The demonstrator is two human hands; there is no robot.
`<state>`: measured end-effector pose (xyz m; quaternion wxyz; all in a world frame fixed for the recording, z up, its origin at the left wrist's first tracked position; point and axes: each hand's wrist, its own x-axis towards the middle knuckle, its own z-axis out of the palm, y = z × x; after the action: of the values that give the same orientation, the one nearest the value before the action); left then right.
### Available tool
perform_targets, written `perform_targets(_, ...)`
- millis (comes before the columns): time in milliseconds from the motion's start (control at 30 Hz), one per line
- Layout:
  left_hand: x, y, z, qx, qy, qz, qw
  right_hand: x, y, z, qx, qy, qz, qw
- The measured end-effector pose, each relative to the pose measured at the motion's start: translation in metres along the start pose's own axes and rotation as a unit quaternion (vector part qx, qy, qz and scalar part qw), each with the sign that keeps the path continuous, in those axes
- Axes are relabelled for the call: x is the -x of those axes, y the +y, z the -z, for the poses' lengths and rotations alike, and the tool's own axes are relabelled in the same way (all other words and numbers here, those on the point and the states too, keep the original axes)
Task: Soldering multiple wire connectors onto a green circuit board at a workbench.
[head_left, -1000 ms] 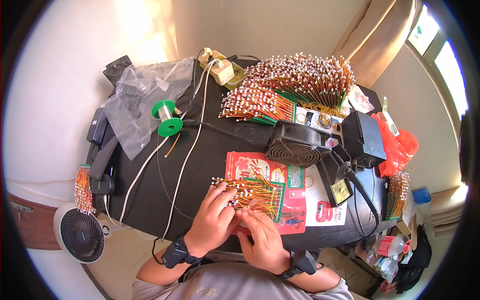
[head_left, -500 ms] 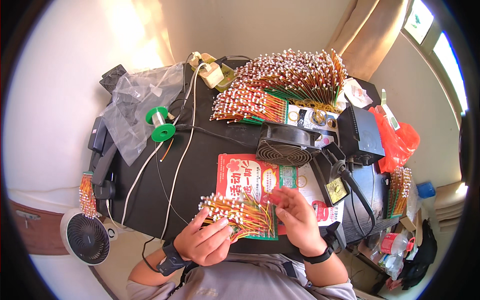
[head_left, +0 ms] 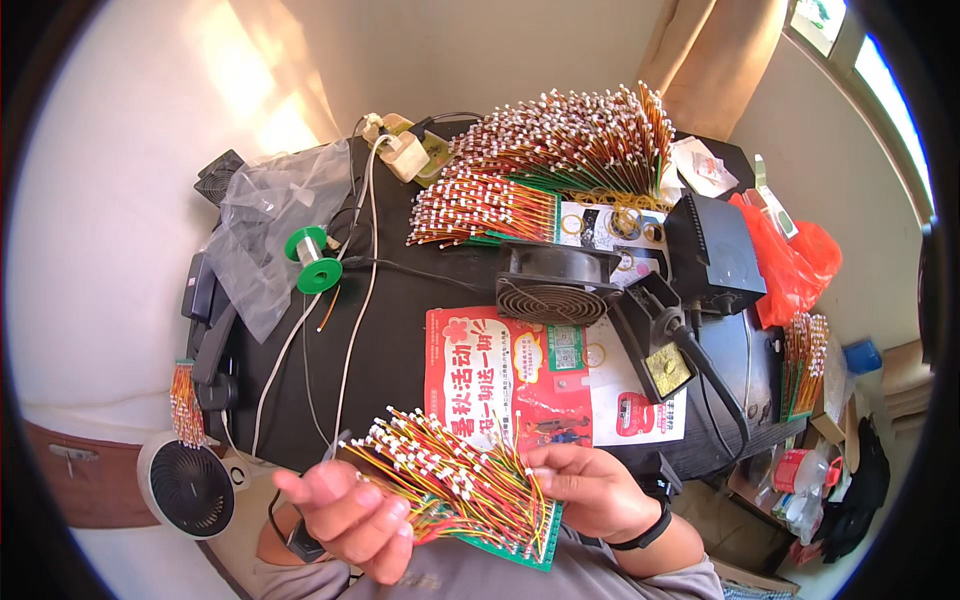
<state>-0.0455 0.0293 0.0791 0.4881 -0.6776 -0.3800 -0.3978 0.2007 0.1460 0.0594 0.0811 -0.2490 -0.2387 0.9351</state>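
A green circuit board (head_left: pixel 545 540) carries rows of thin red, yellow and orange wires (head_left: pixel 465 465) tipped with small white connectors. It is lifted and tilted close to my body, above the table's near edge. My right hand (head_left: pixel 585 490) pinches the wires and the board at their right side. To the left, my left hand (head_left: pixel 355 520) has its fingers loosely apart beside the wire bundle; whether they touch it I cannot tell. Beyond the board lies a red and white printed sheet (head_left: pixel 465 370) on the black table.
Larger stacks of wired boards (head_left: pixel 570 140) stand at the back. A black fan (head_left: pixel 555 285), a soldering iron stand (head_left: pixel 665 355) and a black box (head_left: pixel 715 255) sit right of centre. A green solder spool (head_left: pixel 312 258), clear plastic bag (head_left: pixel 285 225) and white cables (head_left: pixel 365 290) lie left.
The wired board has risen off the sheet and come toward my body. My right hand, earlier apart from it, now grips its right side; my left hand has moved left and loosened.
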Motion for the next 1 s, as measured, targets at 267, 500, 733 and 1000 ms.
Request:
perform_targets(267, -0.005, 0.038, 0.022, 0.132, -0.046, 0.424, 0.895, 0.01, 0.003, -0.026, 0.056, 0.018, 0.244, 0.968)
perform_targets(500, -0.056, 0.059, 0.005, 0.521, -0.146, 0.69, 0.481, 0.011, 0.013, -0.03, 0.184, 0.022, 0.288, 0.939)
perform_targets(733, -0.052, 0.062, -0.003, 0.486, -0.144, 0.696, 0.508, 0.016, 0.016, -0.031, 0.299, 0.017, 0.333, 0.894)
perform_targets(1000, -0.046, 0.072, -0.003, 0.444, -0.079, 0.702, 0.552, 0.012, 0.025, -0.036, 0.277, 0.039, 0.369, 0.886)
